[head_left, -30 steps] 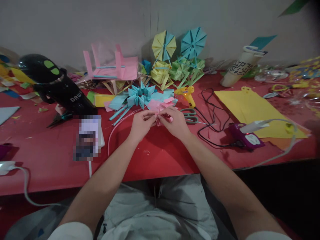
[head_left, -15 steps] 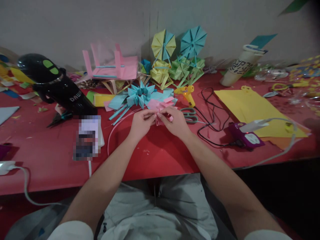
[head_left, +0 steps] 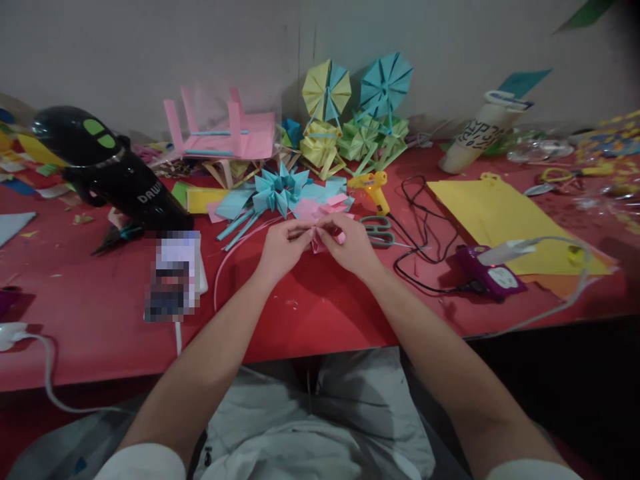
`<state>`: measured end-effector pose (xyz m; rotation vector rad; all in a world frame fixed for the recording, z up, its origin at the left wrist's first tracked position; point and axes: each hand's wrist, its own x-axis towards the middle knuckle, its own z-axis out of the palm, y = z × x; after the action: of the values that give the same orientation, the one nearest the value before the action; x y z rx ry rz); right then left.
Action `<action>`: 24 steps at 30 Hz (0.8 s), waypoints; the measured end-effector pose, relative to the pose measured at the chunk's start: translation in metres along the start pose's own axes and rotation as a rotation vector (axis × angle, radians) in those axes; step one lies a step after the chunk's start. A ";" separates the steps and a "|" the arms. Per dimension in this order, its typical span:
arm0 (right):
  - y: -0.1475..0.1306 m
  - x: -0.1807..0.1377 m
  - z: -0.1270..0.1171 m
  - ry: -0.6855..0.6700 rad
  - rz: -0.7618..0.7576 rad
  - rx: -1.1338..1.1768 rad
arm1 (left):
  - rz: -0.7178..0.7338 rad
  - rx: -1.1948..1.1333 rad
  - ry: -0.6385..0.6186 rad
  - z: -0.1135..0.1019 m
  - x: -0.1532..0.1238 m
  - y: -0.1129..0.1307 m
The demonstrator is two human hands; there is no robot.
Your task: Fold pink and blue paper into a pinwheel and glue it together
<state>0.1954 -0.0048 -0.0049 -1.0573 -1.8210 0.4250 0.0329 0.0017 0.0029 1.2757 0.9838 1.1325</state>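
Note:
My left hand [head_left: 284,248] and my right hand [head_left: 350,241] meet over the middle of the red table, fingertips pinched together. Between them they grip a small piece of folded pink paper [head_left: 317,245], mostly hidden behind the fingers. Just beyond lie loose pink paper pieces [head_left: 311,209] and a folded blue paper star [head_left: 281,191]. Close to my right hand rest green-handled scissors [head_left: 379,230], with a yellow glue gun [head_left: 371,189] behind them.
A pixelated phone [head_left: 173,277] and a black bottle-like object [head_left: 117,173] stand left. At right are a purple power adapter [head_left: 493,273], black cord, yellow paper sheets [head_left: 505,213] and a tilted cup [head_left: 480,130]. Paper models, including a pink one [head_left: 220,137], line the wall.
Both hands stay in nearly the same place, still pinching the pink paper. Less of it shows below the fingers now, and its angle looks slightly changed.

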 end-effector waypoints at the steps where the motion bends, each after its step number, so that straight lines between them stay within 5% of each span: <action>1: 0.000 0.000 0.000 0.002 -0.009 -0.003 | -0.009 -0.007 0.000 0.000 0.000 0.001; 24: -0.006 0.001 -0.003 0.006 -0.013 -0.016 | -0.011 -0.009 0.025 -0.002 0.000 0.002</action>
<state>0.1947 -0.0077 0.0013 -1.0558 -1.8281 0.3998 0.0311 0.0024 0.0048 1.2500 1.0022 1.1457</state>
